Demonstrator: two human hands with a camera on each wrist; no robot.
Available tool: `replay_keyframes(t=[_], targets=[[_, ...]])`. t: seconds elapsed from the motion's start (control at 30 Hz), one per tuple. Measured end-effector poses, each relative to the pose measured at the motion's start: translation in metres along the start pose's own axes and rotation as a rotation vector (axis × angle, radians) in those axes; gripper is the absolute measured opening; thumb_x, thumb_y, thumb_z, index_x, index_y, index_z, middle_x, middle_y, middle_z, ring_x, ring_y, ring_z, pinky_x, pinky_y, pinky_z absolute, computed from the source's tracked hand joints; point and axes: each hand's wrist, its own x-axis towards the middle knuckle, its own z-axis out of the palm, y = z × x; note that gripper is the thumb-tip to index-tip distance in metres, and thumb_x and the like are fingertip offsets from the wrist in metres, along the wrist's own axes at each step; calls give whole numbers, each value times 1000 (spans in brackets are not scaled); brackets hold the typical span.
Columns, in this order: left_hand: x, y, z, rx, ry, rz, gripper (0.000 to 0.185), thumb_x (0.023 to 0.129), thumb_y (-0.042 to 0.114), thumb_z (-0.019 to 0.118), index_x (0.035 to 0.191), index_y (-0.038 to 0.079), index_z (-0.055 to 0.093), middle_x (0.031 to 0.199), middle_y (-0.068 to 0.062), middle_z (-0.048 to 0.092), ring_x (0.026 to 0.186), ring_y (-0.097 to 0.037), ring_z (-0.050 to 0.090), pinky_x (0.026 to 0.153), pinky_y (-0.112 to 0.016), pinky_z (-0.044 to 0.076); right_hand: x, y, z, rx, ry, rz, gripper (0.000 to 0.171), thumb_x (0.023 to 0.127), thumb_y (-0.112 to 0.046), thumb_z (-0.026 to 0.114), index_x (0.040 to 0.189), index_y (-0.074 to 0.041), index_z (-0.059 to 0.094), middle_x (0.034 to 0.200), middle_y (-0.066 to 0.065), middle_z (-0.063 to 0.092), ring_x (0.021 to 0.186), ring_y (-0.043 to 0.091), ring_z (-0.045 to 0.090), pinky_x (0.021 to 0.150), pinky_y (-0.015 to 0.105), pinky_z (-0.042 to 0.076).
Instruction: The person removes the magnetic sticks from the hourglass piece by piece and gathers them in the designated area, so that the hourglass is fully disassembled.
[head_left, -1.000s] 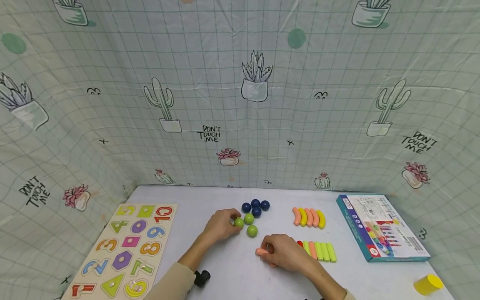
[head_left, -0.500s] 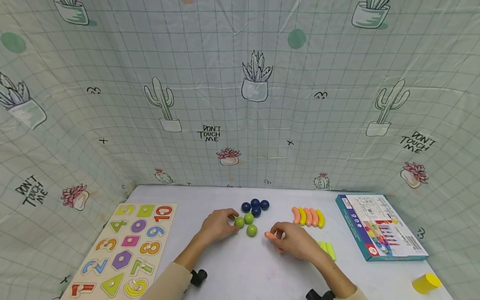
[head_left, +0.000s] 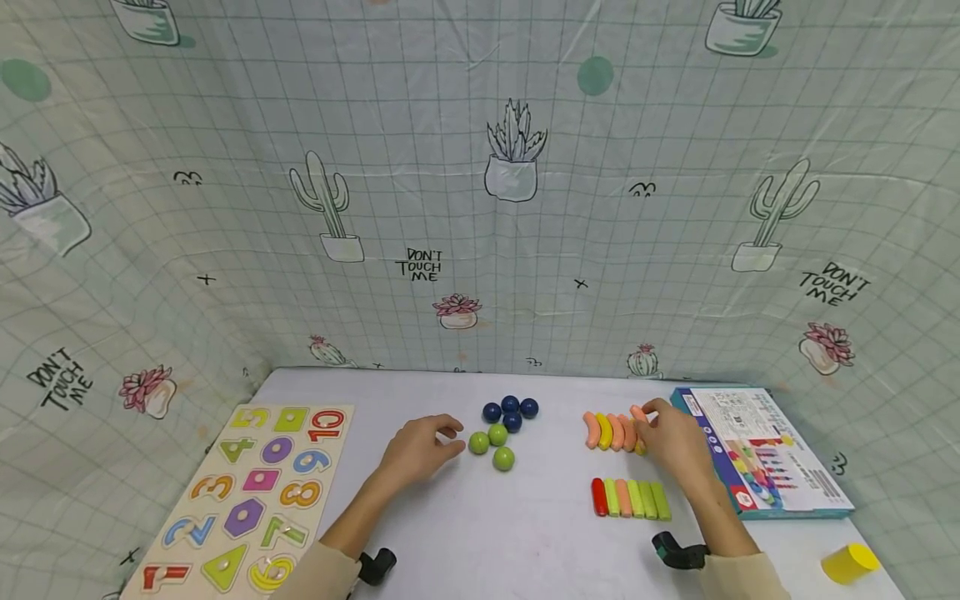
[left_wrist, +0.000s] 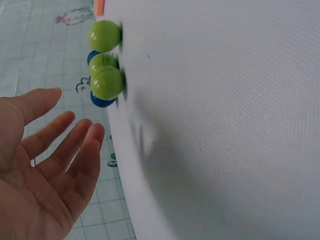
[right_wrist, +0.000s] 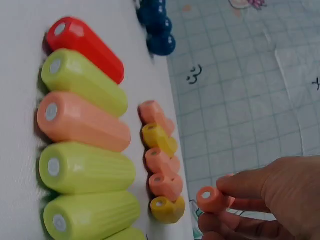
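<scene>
My right hand (head_left: 678, 442) pinches a salmon-coloured curved piece (right_wrist: 212, 199) between thumb and fingers; a grey disc shows in its end. It is at the right end of a row of curved pieces, beside a yellow one (right_wrist: 168, 210). In the right wrist view it looks apart from that row. My left hand (head_left: 420, 446) is held with loosely bent fingers, holding nothing, just left of the green balls (head_left: 478, 442). Several dark blue balls (head_left: 512, 422) sit behind the green ones. Nearer me lies a row of straight rods: red (head_left: 599, 497), lime green (head_left: 649, 500) and salmon.
A number and shape puzzle board (head_left: 243, 500) lies at the left of the white table (head_left: 525, 550). On the right are a flat box (head_left: 765, 454) and a yellow cylinder (head_left: 850, 564). A patterned cloth (head_left: 510, 250) hangs behind the table.
My right hand has carried the salmon curved piece from the table's middle to the right and back, beside the curved row. My left hand has drawn left, away from the green balls.
</scene>
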Motion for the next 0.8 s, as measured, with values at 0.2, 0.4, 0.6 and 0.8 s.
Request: replay_keyframes(t=[0.2,0.4,0.6,0.8], targets=[[-2,2,-4,-1,14,0,27,94,26,71,117,12,73,105,-2,74,88,-17,67,70,-35,52,8,16,5,-78,32,64,36,98,-16,63,120,12,57,73,11,60,60,23,54,51,31,42],[-1,3,-9,-19,51,-4,27,95,26,70,118,12,72,107,-2,73,89,-17,67,70,-34,53,14,22,10,-110,-9,128,33,100,-13,58,118,15,57,73,12,60,62,23,56,53,30,43],[-1,3,-11,-25,57,5,27,95,26,70,118,12,72,107,-3,73,89,-18,67,69,-33,52,15,26,11,-92,-52,131,34,102,-16,55,121,13,59,74,11,61,66,23,55,57,31,43],[-1,1,-10,-27,59,9,26,95,25,70,117,12,72,107,-3,73,89,-17,67,69,-33,52,13,29,13,-39,-46,115,31,99,-10,54,122,11,59,77,12,60,64,23,54,55,30,42]])
